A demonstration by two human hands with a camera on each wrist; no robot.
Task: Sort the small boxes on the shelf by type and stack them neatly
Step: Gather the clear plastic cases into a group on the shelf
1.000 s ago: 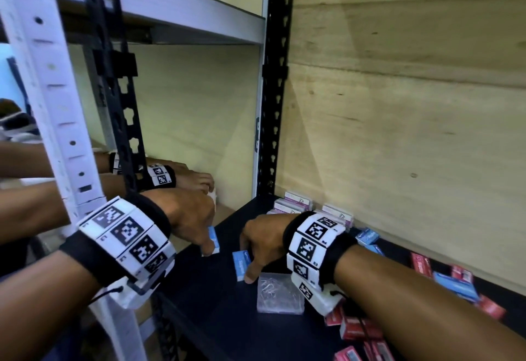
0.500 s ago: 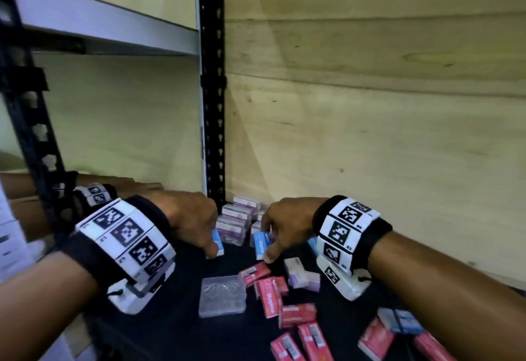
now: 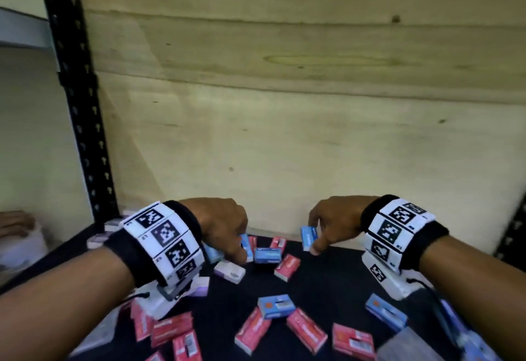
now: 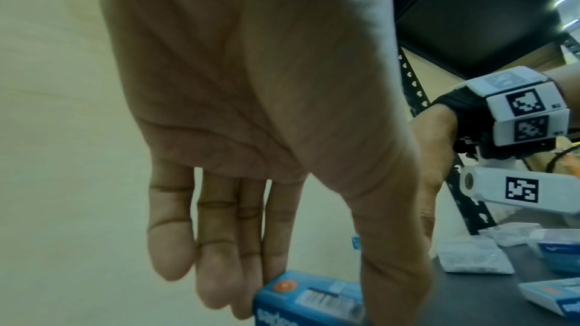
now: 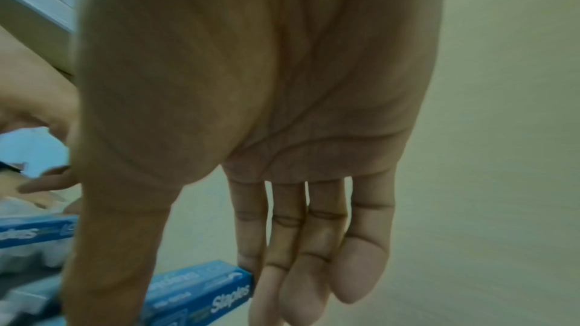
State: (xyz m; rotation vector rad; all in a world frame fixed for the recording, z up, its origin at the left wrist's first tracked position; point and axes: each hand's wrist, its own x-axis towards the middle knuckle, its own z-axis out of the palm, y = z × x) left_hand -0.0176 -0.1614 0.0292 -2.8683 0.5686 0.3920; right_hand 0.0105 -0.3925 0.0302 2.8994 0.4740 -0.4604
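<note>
1. Left hand (image 3: 225, 227): a blue box (image 4: 309, 299) is pinched between thumb and fingers, held low at the 10 o'clock side of the scattered boxes.
2. Right hand (image 3: 333, 224): a second blue box (image 3: 308, 237), marked "Staples" in the wrist view, is clamped between thumb and forefinger, lifted clear of the shelf (image 3: 327, 284) at about 1 o'clock.
3. Loose stock: another blue box (image 3: 267, 255) lies between the hands; red boxes (image 3: 306, 329) are strewn from 4 to 8 o'clock, and pale lilac boxes (image 3: 230, 272) lie beneath the left hand.
4. Step in hand, as judged: like boxes are being gathered. Both blue boxes are best turned to one orientation and their edges squared before being set down together, clear of the red ones.
5. Compared with half a second ago: both hands have been carried rightward along the shelf, away from the black upright (image 3: 75, 98); the same blue boxes are retained.
</note>
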